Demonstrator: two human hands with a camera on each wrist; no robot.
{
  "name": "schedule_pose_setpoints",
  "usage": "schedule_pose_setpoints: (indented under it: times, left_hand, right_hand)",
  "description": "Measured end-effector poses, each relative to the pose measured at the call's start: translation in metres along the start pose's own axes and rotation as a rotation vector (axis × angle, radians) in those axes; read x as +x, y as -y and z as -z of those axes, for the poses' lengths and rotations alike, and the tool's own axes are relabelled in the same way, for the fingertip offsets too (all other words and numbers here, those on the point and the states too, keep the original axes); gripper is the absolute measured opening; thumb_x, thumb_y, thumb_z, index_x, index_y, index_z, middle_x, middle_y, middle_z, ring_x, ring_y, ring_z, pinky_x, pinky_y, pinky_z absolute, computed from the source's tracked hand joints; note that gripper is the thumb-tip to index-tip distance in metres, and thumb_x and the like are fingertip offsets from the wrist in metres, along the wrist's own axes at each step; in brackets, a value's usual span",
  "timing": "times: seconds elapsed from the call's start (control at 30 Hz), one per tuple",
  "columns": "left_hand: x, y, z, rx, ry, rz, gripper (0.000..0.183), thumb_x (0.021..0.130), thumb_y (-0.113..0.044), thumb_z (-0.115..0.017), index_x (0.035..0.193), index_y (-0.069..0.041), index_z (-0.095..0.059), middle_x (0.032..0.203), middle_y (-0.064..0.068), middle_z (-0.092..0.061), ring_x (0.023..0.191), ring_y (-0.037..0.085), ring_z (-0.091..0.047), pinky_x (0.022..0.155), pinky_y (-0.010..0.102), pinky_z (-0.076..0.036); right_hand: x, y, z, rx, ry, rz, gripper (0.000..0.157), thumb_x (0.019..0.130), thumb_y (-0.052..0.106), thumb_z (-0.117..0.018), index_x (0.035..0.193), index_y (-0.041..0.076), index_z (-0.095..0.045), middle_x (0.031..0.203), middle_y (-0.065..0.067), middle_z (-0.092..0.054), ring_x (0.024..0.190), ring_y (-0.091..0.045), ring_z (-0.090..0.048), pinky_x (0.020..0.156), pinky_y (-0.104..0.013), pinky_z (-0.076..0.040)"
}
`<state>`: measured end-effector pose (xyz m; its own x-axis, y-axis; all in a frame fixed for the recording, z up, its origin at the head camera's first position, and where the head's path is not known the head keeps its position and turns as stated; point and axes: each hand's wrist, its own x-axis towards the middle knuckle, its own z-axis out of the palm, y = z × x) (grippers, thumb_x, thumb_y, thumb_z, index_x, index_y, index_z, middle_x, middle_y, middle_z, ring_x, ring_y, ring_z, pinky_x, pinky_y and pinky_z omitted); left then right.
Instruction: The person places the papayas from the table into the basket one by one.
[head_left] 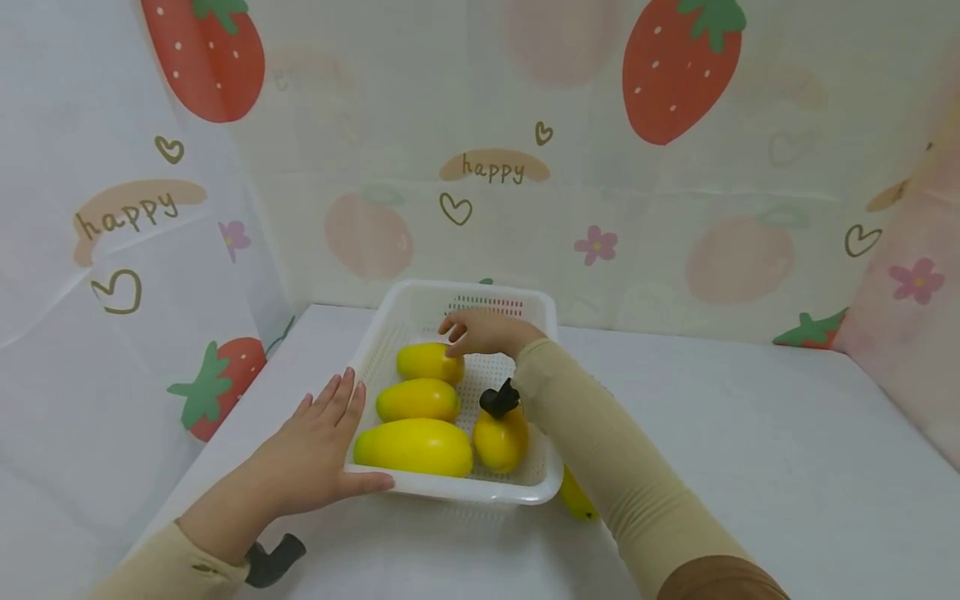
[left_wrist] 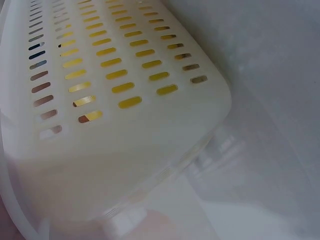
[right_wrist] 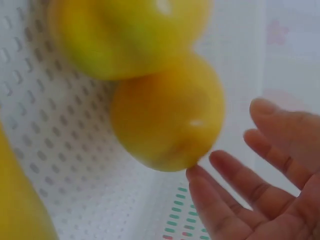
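Observation:
A white perforated plastic basket (head_left: 480,490) holds several yellow papaya-like fruits. Three lie stacked front to back on its left: a big near fruit (head_left: 416,447), a middle fruit (head_left: 417,400) and a far fruit (head_left: 422,362). Another fruit (head_left: 501,442) sits at the near right. My left hand (head_left: 307,454) rests on the left rim, fingers straight, thumb along the near rim. Over the back half, my right hand (head_left: 491,331) reaches in with loosely bent, spread fingers. In the right wrist view, one fingertip (right_wrist: 197,182) is right at the end of a fruit (right_wrist: 170,117).
Outside the basket's right wall lies one more yellow fruit (head_left: 577,497), partly hidden by the right sleeve (head_left: 622,458). The white table (head_left: 750,433) ends at a strawberry-printed cloth backdrop (head_left: 525,250). Seen from the left wrist, the slotted basket wall (left_wrist: 125,150) fills much of the view.

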<state>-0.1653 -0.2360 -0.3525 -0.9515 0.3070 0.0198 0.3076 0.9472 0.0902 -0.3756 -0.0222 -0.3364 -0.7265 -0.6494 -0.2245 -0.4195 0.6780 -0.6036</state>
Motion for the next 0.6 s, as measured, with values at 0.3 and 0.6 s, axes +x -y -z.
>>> schedule_pose_setpoints:
  times: [0.3,0.6]
  left_hand:
    - [0.002,0.0,0.0,0.013,-0.002,-0.003,0.12,0.066,-0.087,-0.032,0.143,0.004,-0.017,0.151,0.022,-0.005,0.138,0.038,-0.007,0.106,0.059,-0.013]
    - [0.001,-0.001,0.001,0.003,0.006,-0.001,0.12,0.066,-0.086,-0.033,0.143,0.005,-0.018,0.151,0.022,-0.006,0.137,0.039,-0.008,0.106,0.059,-0.012]
  right_hand:
    - [-0.013,0.005,0.014,0.057,-0.019,0.067,0.034,0.088,0.03,-0.06,0.121,0.025,-0.051,0.125,-0.003,-0.055,0.112,-0.017,-0.051,0.094,-0.039,-0.043]
    - [-0.044,0.014,0.033,0.081,-0.078,0.154,0.034,0.088,0.026,-0.061,0.121,0.02,-0.054,0.12,0.0,-0.056,0.113,-0.017,-0.05,0.093,-0.032,-0.044]
